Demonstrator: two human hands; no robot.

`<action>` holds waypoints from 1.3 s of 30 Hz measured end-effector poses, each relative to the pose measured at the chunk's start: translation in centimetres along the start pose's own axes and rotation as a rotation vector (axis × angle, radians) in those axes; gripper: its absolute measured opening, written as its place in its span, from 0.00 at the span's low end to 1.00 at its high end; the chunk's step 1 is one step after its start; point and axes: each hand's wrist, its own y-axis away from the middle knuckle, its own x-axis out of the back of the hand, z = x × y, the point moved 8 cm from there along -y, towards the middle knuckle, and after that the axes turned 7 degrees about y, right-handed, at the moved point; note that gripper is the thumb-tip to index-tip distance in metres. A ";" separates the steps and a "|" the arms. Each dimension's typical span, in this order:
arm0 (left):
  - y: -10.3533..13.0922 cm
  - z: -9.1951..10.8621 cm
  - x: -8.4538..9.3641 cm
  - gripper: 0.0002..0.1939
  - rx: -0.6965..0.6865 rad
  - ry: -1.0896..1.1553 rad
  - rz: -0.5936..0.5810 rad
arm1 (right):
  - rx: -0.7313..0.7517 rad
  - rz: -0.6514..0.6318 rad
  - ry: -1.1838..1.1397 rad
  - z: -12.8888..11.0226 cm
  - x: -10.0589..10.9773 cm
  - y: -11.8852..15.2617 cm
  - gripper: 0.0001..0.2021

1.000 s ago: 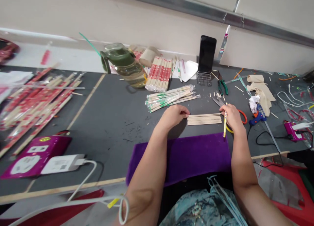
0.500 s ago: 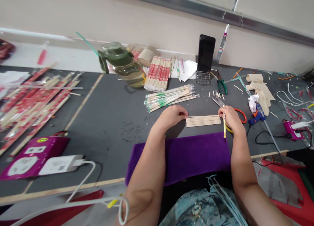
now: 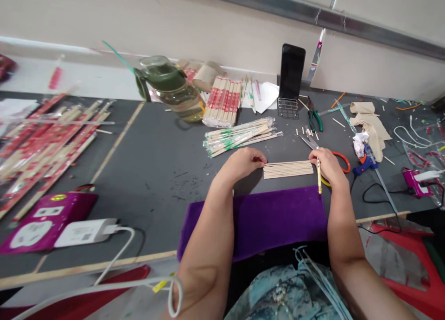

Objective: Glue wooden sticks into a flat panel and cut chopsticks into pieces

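Several thin wooden sticks (image 3: 288, 170) lie side by side in a flat row on the dark table. At the row's left end is my left hand (image 3: 247, 161), thumb and fingertips pinched at the upper corner stick. My right hand (image 3: 326, 163) has its fingertips against the right end and also holds a yellow patterned pencil (image 3: 319, 174), which points down toward me. Partly under that hand lie scissors (image 3: 340, 161) with orange and yellow handles, blades spread. A purple cloth (image 3: 278, 222) is spread along the near table edge, below the sticks.
Green-marked wrapped sticks (image 3: 239, 137) and a red-marked bundle (image 3: 222, 102) lie behind. A water jug (image 3: 170, 90) and a propped phone (image 3: 292, 72) stand at the back. Pliers (image 3: 314, 118) and a blue glue gun (image 3: 365, 165) lie right; a purple power strip (image 3: 52, 220) is left.
The camera view has shifted slightly. Both hands stay at the two ends of the stick row, with the pencil still in the right hand.
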 end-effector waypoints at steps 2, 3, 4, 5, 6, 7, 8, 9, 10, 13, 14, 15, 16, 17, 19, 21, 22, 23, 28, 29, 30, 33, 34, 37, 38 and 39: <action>0.0 0.0 -0.1 0.12 -0.005 0.009 -0.008 | 0.001 0.007 0.004 -0.1 0.1 0.0 0.09; 0.0 0.0 -0.1 0.12 -0.005 0.013 -0.011 | 0.000 0.010 0.005 -0.1 0.1 0.0 0.09; 0.0 -0.1 -0.1 0.12 -0.004 0.016 -0.012 | -0.001 0.012 0.005 -0.1 0.1 0.0 0.09; 0.0 -0.1 -0.1 0.12 -0.004 0.016 -0.011 | -0.001 0.011 0.004 -0.1 0.1 0.1 0.09; 0.0 -0.2 -0.1 0.12 -0.003 0.016 -0.011 | 0.000 0.010 0.002 -0.1 0.0 0.1 0.09; 0.0 -0.2 -0.1 0.12 -0.002 0.018 -0.010 | -0.002 0.011 0.004 -0.1 0.0 0.1 0.09; 0.0 -0.2 -0.1 0.13 0.000 0.021 -0.011 | -0.006 0.014 0.011 0.0 0.0 0.1 0.09; 0.0 -0.2 -0.1 0.13 0.002 0.025 -0.013 | -0.011 0.020 0.027 0.1 0.1 0.1 0.08; 0.0 -0.2 -0.1 0.13 0.003 0.027 -0.015 | -0.018 0.027 0.049 0.1 0.1 0.1 0.08; 0.0 -0.2 -0.1 0.13 0.001 0.019 -0.019 | -0.039 0.037 0.112 0.2 0.3 0.2 0.09; 0.1 -0.1 -0.1 0.13 0.000 0.013 -0.020 | -0.042 0.033 0.122 0.2 0.3 0.2 0.10; 0.1 -0.1 -0.1 0.13 0.000 0.008 -0.019 | -0.044 0.028 0.128 0.1 0.3 0.2 0.10; 0.1 -0.2 -0.1 0.13 0.003 0.004 -0.018 | -0.045 0.023 0.129 0.1 0.3 0.2 0.10; 0.1 -0.2 -0.1 0.13 0.005 0.002 -0.017 | -0.046 0.019 0.128 0.1 0.3 0.2 0.11; 0.0 -0.3 -0.1 0.13 0.008 0.005 -0.015 | -0.047 0.012 0.124 0.1 0.2 0.1 0.11; 0.0 -0.4 -0.1 0.14 0.012 0.019 -0.015 | -0.045 0.005 0.118 0.2 0.1 0.1 0.10; 0.0 -0.5 -0.1 0.14 0.014 0.026 -0.015 | -0.043 0.002 0.113 0.3 0.1 0.1 0.10; 0.0 -0.5 -0.1 0.14 0.015 0.033 -0.013 | -0.042 0.000 0.107 0.3 0.0 0.1 0.10; 0.0 -0.6 0.0 0.14 0.007 0.025 -0.008 | -0.043 0.003 0.059 0.6 -0.1 0.1 0.08; 0.0 -0.6 0.0 0.14 0.006 0.019 -0.009 | -0.042 0.003 0.058 0.6 -0.1 0.1 0.08; 0.0 -0.6 0.0 0.14 0.004 0.014 -0.009 | -0.041 0.003 0.058 0.6 -0.1 0.1 0.07; 0.1 -0.4 0.0 0.13 -0.004 0.007 -0.010 | -0.038 0.004 0.057 0.4 0.0 0.1 0.07; 0.1 -0.4 0.0 0.13 -0.008 0.006 -0.011 | -0.036 0.004 0.053 0.3 0.0 0.1 0.07; 0.2 -0.3 0.1 0.13 -0.016 0.011 -0.013 | -0.034 0.007 0.039 0.3 0.0 0.1 0.07; 0.2 -0.3 0.1 0.13 -0.016 0.012 -0.012 | -0.033 0.009 0.031 0.3 0.0 0.1 0.07; 0.2 -0.3 0.1 0.13 -0.014 0.013 -0.011 | -0.031 0.009 0.024 0.4 0.0 0.1 0.08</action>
